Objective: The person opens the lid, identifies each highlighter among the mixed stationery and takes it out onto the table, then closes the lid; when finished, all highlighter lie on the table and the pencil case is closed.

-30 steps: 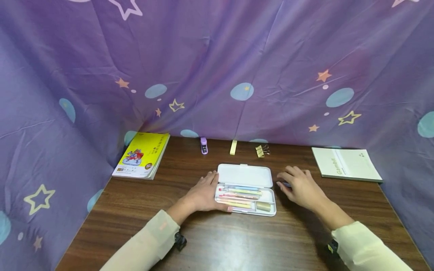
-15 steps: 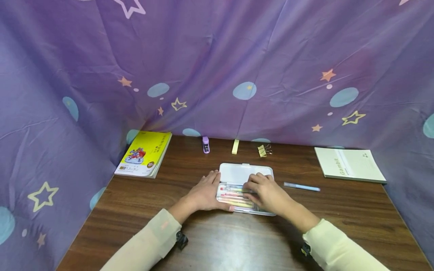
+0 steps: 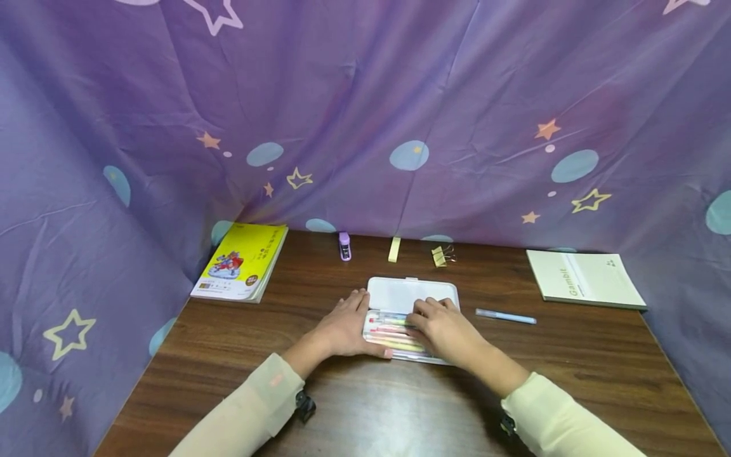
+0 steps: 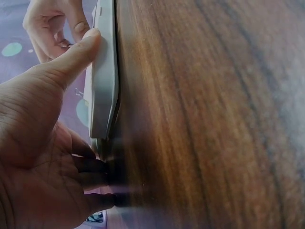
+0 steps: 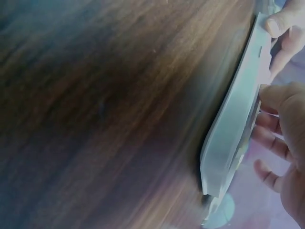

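A white pencil case (image 3: 394,293) lies unlatched on the table, its lid folded back, with several pens (image 3: 386,329) in its tray. My left hand (image 3: 341,327) rests at the case's left end, fingers extended along the side and thumb (image 4: 86,47) straight against the front rim. The right hand (image 3: 448,331) reaches down into the tray from the right, fingers bent among the pens. In the right wrist view its thumb and fingertips pass behind the case's wall (image 5: 233,119); I cannot tell whether they pinch a pen. A light blue pen (image 3: 507,316) lies on the table beyond the right hand.
Along the back stand a purple stapler (image 3: 344,246), a pale yellow block (image 3: 394,249) and binder clips (image 3: 440,256). A yellow book (image 3: 245,254) lies back left, a pale notebook (image 3: 588,278) back right. A purple star-patterned curtain (image 3: 342,114) encloses the table.
The right hand has let go of the light blue pen on the table right of the case and moved left into the tray. My left hand stays at the case.
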Tool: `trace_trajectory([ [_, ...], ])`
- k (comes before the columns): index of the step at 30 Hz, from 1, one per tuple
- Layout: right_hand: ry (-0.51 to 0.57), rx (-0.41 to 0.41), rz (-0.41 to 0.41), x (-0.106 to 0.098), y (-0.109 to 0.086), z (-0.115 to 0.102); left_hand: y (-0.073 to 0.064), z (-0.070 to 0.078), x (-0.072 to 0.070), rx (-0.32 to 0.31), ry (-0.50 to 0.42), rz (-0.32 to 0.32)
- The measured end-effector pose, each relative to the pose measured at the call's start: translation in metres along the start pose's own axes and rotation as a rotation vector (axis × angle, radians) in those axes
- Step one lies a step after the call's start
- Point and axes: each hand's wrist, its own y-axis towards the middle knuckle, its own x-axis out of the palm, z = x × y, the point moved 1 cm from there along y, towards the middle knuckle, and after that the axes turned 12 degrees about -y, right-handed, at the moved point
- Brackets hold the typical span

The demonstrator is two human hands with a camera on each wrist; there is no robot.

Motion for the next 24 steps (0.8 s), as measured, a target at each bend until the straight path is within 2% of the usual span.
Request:
trace_trajectory([
  [6, -0.091, -0.05, 0.027, 0.0017, 0.0028, -0.0033, -0.001, 0.0005, -0.0004, -0.002, -0.003, 0.002],
  [13, -0.085, -0.044, 0.027, 0.0035, 0.0007, -0.0067, -0.0012, -0.0006, 0.0012, 0.003, -0.006, 0.0],
  [24, -0.123, -0.055, 0.075, 0.0045, 0.0, -0.0068, -0.001, 0.0008, 0.0003, 0.001, -0.002, 0.003],
])
